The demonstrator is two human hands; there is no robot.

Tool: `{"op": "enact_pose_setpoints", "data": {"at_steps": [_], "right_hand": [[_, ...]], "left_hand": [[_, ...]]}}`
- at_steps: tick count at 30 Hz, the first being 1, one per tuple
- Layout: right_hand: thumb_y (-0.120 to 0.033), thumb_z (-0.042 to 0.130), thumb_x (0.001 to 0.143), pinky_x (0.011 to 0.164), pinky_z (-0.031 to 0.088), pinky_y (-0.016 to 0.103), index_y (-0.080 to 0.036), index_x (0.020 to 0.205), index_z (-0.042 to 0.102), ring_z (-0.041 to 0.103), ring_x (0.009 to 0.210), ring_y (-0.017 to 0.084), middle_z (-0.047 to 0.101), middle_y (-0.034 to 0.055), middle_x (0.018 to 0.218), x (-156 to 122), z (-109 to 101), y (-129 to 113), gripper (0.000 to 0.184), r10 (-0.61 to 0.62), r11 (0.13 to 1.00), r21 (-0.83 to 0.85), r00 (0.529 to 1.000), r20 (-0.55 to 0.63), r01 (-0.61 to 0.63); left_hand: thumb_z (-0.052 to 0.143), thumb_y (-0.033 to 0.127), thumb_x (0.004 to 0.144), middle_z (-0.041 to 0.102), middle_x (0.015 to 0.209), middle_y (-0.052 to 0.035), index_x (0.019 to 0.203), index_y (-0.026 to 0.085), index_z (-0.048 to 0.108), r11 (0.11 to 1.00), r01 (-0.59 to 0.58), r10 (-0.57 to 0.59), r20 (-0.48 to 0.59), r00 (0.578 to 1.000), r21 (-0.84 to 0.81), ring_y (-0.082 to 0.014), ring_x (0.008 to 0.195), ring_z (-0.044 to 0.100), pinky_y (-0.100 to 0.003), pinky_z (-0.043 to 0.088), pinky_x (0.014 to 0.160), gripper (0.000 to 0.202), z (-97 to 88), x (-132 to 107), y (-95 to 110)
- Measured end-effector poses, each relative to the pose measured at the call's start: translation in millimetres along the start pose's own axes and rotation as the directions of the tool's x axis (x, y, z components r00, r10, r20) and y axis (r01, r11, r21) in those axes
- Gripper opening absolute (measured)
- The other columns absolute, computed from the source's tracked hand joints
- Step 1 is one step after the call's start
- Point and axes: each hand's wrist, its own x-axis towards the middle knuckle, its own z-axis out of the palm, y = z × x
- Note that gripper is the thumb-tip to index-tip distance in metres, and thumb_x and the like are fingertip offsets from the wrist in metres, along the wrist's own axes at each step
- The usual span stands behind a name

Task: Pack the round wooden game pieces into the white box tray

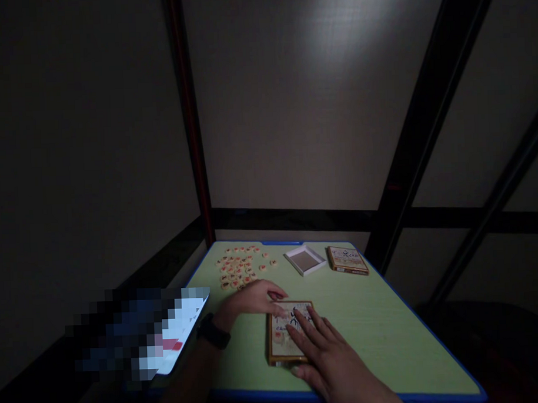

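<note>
A flat printed box [283, 342] with a brown edge and dark lettering, including Chinese characters, lies before me on the green table. My right hand [325, 352] rests on its lid and right side, fingers stretched out and spread. At the box's far left corner is my left hand [257, 299], curved over with its thumb on the lid; its other fingers are partly hidden behind the wrist and box edge. Beyond the left hand, several round Chinese chess pieces [236, 266] with red and dark characters lie scattered.
An open, shallow white box part [305, 261] sits toward the back of the table [379, 327]. Right of it lies a second printed box [347, 260]. A lit tablet-like screen [185, 328], partly pixelated, stands at the left edge. Walls with dark beams surround the far side.
</note>
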Motion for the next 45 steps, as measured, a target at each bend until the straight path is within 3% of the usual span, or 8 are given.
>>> {"op": "enact_pose_setpoints", "data": {"at_steps": [8,15,24,29,33,38,42,45], "right_hand": [[-0.052,0.047,0.093,0.111,0.041,0.046,-0.011,0.138,0.055,0.052,0.131,0.032,0.055,0.0206,0.141,4.1,-13.6,25.4,0.061,0.275,0.923,0.339,0.930,-0.244,-0.184],[-0.070,0.067,0.072,0.089,0.056,0.043,-0.015,0.125,0.062,0.064,0.113,0.031,0.066,0.0158,0.126,17.0,-29.7,30.1,0.077,0.251,0.507,0.849,0.968,0.018,-0.147],[-0.036,0.088,0.053,0.066,0.056,0.030,-0.024,0.121,0.050,0.071,0.085,0.022,0.071,0.0041,0.095,28.3,-26.4,56.1,0.079,0.387,0.194,0.936,0.899,0.204,-0.295],[-0.040,0.085,0.054,0.068,0.055,0.031,-0.020,0.123,0.053,0.070,0.080,0.022,0.070,0.0047,0.090,26.5,-28.1,86.6,0.078,0.429,0.278,0.927,0.896,0.116,-0.253],[-0.049,0.075,0.066,0.072,0.055,0.037,-0.013,0.126,0.055,0.069,0.080,0.025,0.072,0.0095,0.089,19.7,-37.7,109.3,0.073,0.426,0.572,0.788,0.904,-0.047,-0.229],[-0.041,0.051,0.089,0.080,0.054,0.040,-0.015,0.123,0.064,0.069,0.086,0.027,0.072,0.0152,0.099,1.8,-46.6,100.2,0.045,0.342,0.917,0.291,0.914,-0.220,-0.273],[-0.040,0.045,0.095,0.092,0.053,0.043,-0.019,0.131,0.063,0.065,0.108,0.030,0.064,0.0185,0.126,-17.3,-32.0,81.3,0.046,0.226,0.969,-0.033,0.928,-0.298,-0.246],[-0.043,0.052,0.094,0.108,0.044,0.051,-0.028,0.142,0.054,0.043,0.138,0.036,0.045,0.0117,0.152,-27.7,-6.6,80.8,0.051,0.068,0.970,-0.203,0.947,-0.313,-0.137]], "left_hand": [[0.085,0.058,0.047,0.038,0.155,-0.0162,0.146,0.018,0.043,0.966,-0.060,0.046,0.063,0.997,0.251,-0.0375,0.141,0.036,-0.045,0.031,0.116,0.114,10.2,-40.4,27.4],[0.081,0.059,0.053,0.050,0.146,-0.0146,0.138,0.018,0.050,0.973,-0.069,0.066,0.025,0.998,0.219,-0.0334,0.130,0.050,-0.037,0.040,0.109,0.100,22.1,-52.9,38.6],[0.078,0.065,0.054,0.047,0.149,-0.0127,0.144,0.020,0.044,0.966,-0.089,0.097,-0.020,0.995,0.243,-0.0339,0.133,0.048,-0.041,0.038,0.111,0.106,33.2,-37.8,34.7],[0.076,0.065,0.061,0.037,0.156,-0.0155,0.147,0.017,0.041,0.958,-0.073,0.079,-0.008,0.997,0.277,-0.0334,0.140,0.040,-0.040,0.035,0.115,0.105,36.8,-12.9,43.3],[0.047,0.046,0.095,0.052,0.146,-0.0105,0.139,0.018,0.052,0.941,-0.073,0.133,-0.161,0.978,0.331,-0.0223,0.134,0.049,-0.034,0.037,0.114,0.052,30.6,26.7,51.2],[0.048,0.028,0.096,0.067,0.125,-0.0086,0.119,0.019,0.066,0.862,0.095,0.060,-0.287,0.956,0.498,-0.0220,0.116,0.062,-0.033,0.048,0.103,0.031,32.7,79.5,55.8],[0.051,0.022,0.094,0.069,0.116,-0.0109,0.110,0.017,0.070,0.804,0.181,-0.008,-0.293,0.956,0.567,-0.0231,0.104,0.068,-0.033,0.055,0.090,0.025,41.4,98.4,54.8],[0.046,0.016,0.095,0.069,0.113,-0.0134,0.105,0.015,0.071,0.791,0.213,-0.043,-0.295,0.955,0.574,-0.0226,0.102,0.068,-0.033,0.054,0.089,0.027,40.3,97.9,52.8]]}}
